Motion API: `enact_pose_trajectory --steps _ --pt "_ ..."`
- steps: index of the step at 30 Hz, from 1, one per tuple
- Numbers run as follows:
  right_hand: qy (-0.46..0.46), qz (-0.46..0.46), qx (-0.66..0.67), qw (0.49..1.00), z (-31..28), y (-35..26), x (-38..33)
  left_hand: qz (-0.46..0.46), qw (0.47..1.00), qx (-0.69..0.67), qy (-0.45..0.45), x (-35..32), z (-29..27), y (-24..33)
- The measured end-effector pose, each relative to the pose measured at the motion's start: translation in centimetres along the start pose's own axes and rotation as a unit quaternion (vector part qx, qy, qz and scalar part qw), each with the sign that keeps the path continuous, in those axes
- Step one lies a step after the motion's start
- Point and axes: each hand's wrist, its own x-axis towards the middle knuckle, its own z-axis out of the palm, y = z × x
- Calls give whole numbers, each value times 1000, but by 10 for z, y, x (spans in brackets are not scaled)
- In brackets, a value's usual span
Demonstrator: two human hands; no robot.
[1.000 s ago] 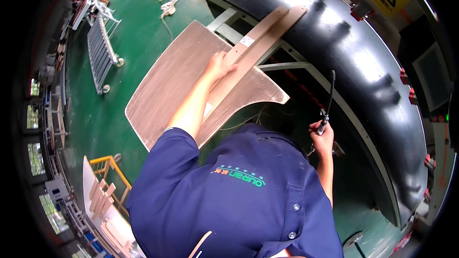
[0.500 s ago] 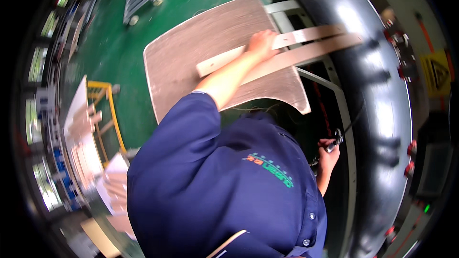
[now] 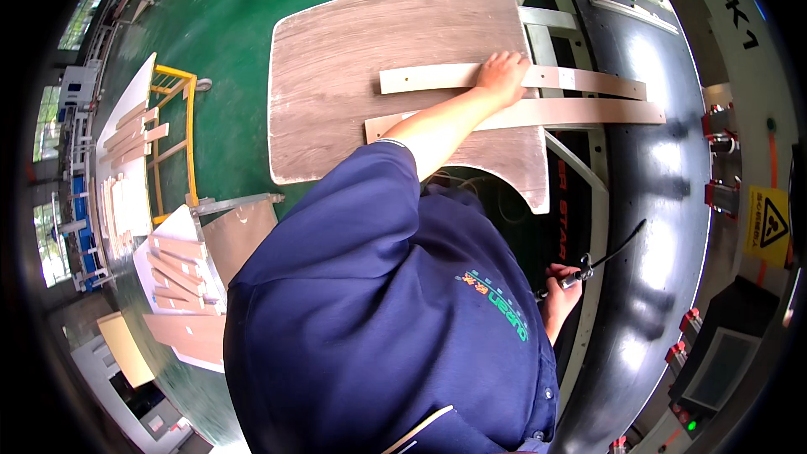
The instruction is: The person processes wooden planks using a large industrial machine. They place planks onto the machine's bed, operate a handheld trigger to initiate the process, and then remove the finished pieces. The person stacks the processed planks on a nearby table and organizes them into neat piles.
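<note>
My left hand [image 3: 504,78] reaches across a brown wood-grain board [image 3: 328,59], its fingers curled over the far edge of a narrow pale strip [image 3: 437,77] with small holes. A second pale strip [image 3: 580,111] lies just nearer, under my left wrist. Both strips rest partly on the board, and their right ends reach over a black bench surface [image 3: 639,168]. At my right side, my right hand [image 3: 561,292] is closed around a silver air blow gun [image 3: 570,280], whose thin black nozzle points to the right over the bench edge.
Left of me, a yellow-framed cart [image 3: 192,143] and a white surface [image 3: 139,261] carry several cut strips. A grey machine with a yellow warning sign [image 3: 767,223] and red clamps [image 3: 723,193] lines the bench's right side. The green floor [image 3: 227,118] lies beyond the board.
My view has turned, so the board and strips appear straighter and farther right. My left hand stays at the far strip, and my right hand keeps hold of the air blow gun.
</note>
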Motion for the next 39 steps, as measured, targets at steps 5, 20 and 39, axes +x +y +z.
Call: enact_pose_trajectory --steps 5,20,39 --pt "-4 -7 -28 1000 2 2 3 -19 999 -31 -16 -4 -5 -16" --pt "4 4 -33 999 10 -4 -4 -24 998 -25 -55 -6 -15 -67" --pt "-55 5 -69 996 24 -16 11 -215 965 62 -136 -101 -135 -195"
